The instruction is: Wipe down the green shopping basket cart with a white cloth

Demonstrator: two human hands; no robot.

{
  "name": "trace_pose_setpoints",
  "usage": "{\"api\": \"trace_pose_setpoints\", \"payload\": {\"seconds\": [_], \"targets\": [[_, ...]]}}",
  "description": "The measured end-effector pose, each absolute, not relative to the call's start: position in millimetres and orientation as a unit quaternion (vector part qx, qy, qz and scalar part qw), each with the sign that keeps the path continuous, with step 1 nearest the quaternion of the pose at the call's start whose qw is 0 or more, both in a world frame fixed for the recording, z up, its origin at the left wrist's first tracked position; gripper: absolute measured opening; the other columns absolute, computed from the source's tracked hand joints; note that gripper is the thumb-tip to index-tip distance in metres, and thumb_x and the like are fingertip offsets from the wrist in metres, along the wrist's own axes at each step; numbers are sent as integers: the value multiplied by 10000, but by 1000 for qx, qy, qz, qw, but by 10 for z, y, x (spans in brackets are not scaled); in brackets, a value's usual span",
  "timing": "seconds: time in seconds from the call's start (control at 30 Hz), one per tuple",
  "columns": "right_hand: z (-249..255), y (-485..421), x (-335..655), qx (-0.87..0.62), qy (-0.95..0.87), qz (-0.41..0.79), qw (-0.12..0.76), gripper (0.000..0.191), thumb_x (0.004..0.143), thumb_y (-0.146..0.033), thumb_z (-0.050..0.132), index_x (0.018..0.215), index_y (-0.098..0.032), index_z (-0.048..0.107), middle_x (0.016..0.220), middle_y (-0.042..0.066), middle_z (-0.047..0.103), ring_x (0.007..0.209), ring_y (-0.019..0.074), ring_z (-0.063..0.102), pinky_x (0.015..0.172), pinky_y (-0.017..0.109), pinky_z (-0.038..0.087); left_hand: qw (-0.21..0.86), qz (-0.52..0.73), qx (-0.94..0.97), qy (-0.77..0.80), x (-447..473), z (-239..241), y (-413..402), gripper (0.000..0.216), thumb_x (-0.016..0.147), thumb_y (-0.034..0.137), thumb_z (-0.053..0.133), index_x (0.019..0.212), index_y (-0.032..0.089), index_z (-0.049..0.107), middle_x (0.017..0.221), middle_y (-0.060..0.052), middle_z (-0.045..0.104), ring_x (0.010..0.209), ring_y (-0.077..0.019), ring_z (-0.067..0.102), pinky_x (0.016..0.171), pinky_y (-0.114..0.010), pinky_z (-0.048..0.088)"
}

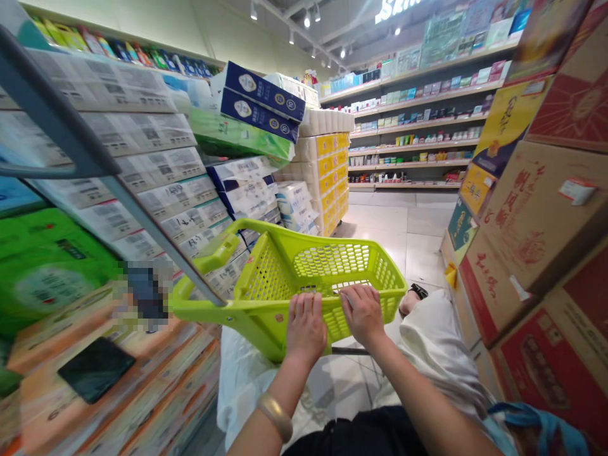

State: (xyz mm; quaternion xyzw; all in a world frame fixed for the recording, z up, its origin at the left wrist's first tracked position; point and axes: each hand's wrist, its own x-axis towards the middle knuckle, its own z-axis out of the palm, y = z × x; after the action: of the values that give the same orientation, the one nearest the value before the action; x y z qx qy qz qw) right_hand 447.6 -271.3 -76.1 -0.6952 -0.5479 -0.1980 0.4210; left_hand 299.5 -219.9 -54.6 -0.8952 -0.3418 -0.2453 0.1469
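Observation:
A lime-green plastic shopping basket (259, 308) with slotted walls is right in front of me. My left hand (306, 324), below a gold bangle (274, 415), is wrapped over its near rim. Further right along that same rim, my right hand (363, 311) is also closed, fingers curled over the edge into the basket. Parts of both hands' fingertips are hidden behind the rim. A long grey pull handle (147, 221) slants from the basket's left end to the upper left. Inside the basket I see only its green floor and walls.
Stacked tissue packs (259, 98) and yellow-white cartons (327, 183) line the left side. Cardboard boxes (532, 218) rise close on the right. A dark flat device (97, 369) lies on orange boxes at the lower left. Tiled floor (389, 218) leads to stocked shelves (418, 142).

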Motion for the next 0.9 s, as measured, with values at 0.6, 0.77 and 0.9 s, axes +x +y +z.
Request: {"api": "trace_pose_setpoints", "payload": {"seconds": [0.6, 0.77, 0.9], "targets": [[-1003, -2974, 5228, -740, -484, -241, 401, 273, 976, -325, 385, 927, -211, 628, 872, 30, 671, 874, 184, 567, 874, 326, 325, 129, -216, -909, -332, 3035, -553, -1990, 595, 730, 188, 539, 1312, 114, 438, 1229, -129, 537, 1241, -291, 423, 1155, -484, 244], [-992, -3011, 5133, -726, -503, -238, 404, 257, 981, -315, 395, 943, -212, 627, 886, 28, 671, 886, 184, 574, 861, 325, 330, 125, -222, -910, -326, 2963, -511, -1840, 595, 715, 159, 552, 1302, 116, 465, 1251, -134, 548, 1265, -292, 425, 1176, -476, 225], [-995, -3060, 5040, -709, -526, -221, 415, 234, 980, -292, 404, 979, -212, 625, 922, 31, 675, 897, 178, 583, 858, 321, 344, 128, -228, -907, -330, 2878, -500, -1716, 588, 706, 119, 537, 1292, 102, 488, 1339, -142, 517, 1352, -300, 355, 1188, -478, 208]]}}
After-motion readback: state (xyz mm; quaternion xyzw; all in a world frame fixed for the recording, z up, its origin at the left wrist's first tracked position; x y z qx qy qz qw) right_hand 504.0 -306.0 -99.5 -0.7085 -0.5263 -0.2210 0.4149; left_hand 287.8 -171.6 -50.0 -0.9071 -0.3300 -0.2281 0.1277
